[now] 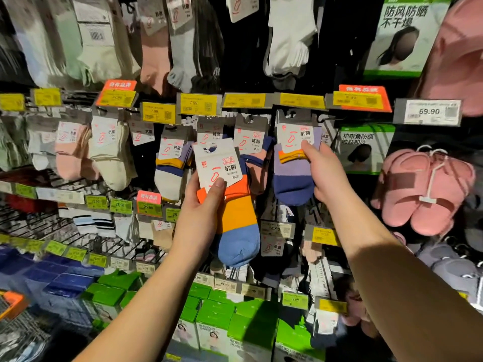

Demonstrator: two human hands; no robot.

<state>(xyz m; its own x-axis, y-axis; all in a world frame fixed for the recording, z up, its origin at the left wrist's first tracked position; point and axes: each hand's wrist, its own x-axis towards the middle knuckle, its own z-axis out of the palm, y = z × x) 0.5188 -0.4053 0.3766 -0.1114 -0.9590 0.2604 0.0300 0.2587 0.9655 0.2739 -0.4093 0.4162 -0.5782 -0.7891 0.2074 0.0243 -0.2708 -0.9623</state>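
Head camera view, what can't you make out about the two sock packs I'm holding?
Head view: the left hand shows only its thumb; the rest lies behind the orange-and-blue sock pack.
Head view: the right hand covers the right edge of the purple-and-navy sock pack.
Head view: the yellow price tag above that pack is too blurred to read.
Head view: small print on both packs is too small to read.

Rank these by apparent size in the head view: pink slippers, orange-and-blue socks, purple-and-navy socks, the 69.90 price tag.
1. pink slippers and orange-and-blue socks, about alike; the socks are held nearer the camera, so unranked.
2. purple-and-navy socks.
3. 69.90 price tag.
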